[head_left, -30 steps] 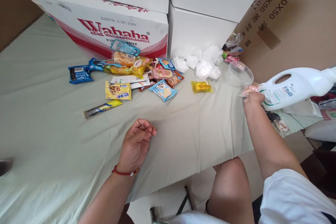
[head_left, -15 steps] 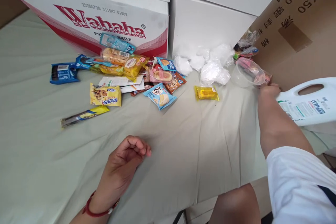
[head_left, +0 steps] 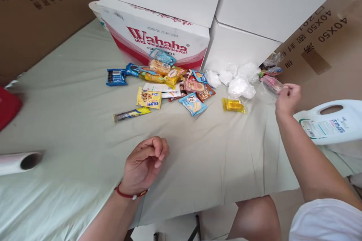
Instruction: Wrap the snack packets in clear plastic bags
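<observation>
My right hand (head_left: 287, 99) pinches the rim of a clear plastic bowl (head_left: 267, 91) at the right of the cloth-covered table. Pink wrapping shows through or behind the bowl. My left hand (head_left: 147, 160), with a red cord bracelet at the wrist, hovers over the cloth with its fingers curled in and nothing in them. Beyond it lie a yellow cookie packet (head_left: 149, 98), a slim yellow-and-dark packet (head_left: 131, 114) and a light-blue snack packet (head_left: 193, 104). Nearer the bowl are a yellow snack packet (head_left: 233, 105) and crumpled clear plastic bags (head_left: 240, 84).
A Wahaha water carton (head_left: 166, 41) and white boxes (head_left: 240, 43) stand along the back. Brown cartons (head_left: 316, 51) wall the right and left. A white detergent jug (head_left: 333, 120) lies at the right, and a white roll (head_left: 18, 162) at the left edge.
The view has swung left, bringing the roll and a red object into sight. My right hand has come up with the bowl's rim in its fingers. My left hand's fingers are more curled.
</observation>
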Action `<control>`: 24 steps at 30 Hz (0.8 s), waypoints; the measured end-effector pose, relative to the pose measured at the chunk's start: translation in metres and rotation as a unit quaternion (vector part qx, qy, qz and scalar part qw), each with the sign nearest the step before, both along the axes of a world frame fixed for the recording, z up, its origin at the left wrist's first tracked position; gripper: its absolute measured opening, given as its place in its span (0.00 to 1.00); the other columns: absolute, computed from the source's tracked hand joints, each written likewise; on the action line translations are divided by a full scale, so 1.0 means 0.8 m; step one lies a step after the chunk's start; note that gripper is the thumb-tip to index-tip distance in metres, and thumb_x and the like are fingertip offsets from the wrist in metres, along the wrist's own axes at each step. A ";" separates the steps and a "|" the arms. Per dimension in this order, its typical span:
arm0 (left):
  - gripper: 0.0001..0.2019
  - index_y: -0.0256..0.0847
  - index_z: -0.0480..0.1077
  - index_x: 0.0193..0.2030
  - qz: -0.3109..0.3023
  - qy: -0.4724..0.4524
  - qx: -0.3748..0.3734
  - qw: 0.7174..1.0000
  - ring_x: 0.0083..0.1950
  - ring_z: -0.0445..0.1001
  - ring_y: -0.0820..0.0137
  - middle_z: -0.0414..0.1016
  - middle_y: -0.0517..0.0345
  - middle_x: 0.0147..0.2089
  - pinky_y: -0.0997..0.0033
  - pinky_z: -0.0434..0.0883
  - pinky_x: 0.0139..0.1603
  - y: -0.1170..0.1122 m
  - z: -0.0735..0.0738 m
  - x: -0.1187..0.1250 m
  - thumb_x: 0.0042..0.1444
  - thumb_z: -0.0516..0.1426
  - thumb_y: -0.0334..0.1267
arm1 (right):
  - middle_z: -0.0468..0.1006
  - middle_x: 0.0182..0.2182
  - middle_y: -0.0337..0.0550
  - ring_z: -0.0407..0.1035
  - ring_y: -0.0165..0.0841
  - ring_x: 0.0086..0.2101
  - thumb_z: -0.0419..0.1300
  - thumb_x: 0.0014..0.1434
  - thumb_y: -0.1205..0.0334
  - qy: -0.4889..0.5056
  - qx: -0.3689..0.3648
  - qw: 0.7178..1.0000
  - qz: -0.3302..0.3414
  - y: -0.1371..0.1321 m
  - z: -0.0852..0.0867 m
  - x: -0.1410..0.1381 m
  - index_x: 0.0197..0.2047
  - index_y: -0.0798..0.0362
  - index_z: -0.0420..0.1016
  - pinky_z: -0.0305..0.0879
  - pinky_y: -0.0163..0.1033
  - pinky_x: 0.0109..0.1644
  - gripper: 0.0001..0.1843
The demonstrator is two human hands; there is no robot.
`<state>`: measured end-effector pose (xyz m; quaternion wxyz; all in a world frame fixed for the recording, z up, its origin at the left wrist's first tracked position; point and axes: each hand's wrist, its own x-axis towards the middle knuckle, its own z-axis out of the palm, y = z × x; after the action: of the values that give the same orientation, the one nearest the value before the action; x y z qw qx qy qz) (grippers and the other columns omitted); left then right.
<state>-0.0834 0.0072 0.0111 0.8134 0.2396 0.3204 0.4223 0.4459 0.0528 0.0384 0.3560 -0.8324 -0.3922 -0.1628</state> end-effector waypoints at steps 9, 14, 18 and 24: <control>0.03 0.38 0.72 0.23 0.018 0.038 0.031 0.999 0.24 0.60 0.77 0.70 0.59 0.26 0.75 0.55 0.25 0.010 -0.001 0.014 0.43 0.63 0.32 | 0.81 0.31 0.42 0.72 0.33 0.29 0.64 0.58 0.61 0.161 -0.168 0.944 0.235 0.181 -0.049 -0.195 0.37 0.54 0.81 0.71 0.38 0.36 0.07; 0.03 0.38 0.73 0.23 0.011 0.054 0.046 0.997 0.26 0.60 0.77 0.69 0.60 0.26 0.74 0.56 0.27 0.004 0.006 0.013 0.42 0.63 0.33 | 0.80 0.29 0.45 0.73 0.39 0.36 0.63 0.54 0.66 0.142 -0.186 0.953 0.192 0.195 -0.066 -0.219 0.27 0.52 0.74 0.69 0.42 0.47 0.05; 0.04 0.38 0.72 0.23 0.018 0.058 0.036 0.997 0.25 0.60 0.77 0.70 0.60 0.26 0.73 0.56 0.28 -0.003 0.011 0.009 0.41 0.63 0.34 | 0.80 0.32 0.46 0.72 0.40 0.37 0.61 0.57 0.66 0.134 -0.174 0.963 0.154 0.175 -0.054 -0.212 0.27 0.51 0.73 0.67 0.42 0.48 0.06; 0.04 0.38 0.72 0.23 0.008 0.095 0.043 0.995 0.25 0.59 0.77 0.69 0.60 0.24 0.73 0.55 0.28 -0.012 0.006 0.006 0.43 0.62 0.36 | 0.80 0.35 0.47 0.70 0.35 0.37 0.57 0.64 0.61 0.155 -0.139 0.970 0.124 0.179 -0.042 -0.211 0.35 0.53 0.73 0.66 0.41 0.48 0.08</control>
<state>-0.0786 -0.0022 0.0156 0.7649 0.3111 0.3791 0.4175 0.2770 0.1961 0.0044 0.3104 -0.8340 -0.4508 0.0698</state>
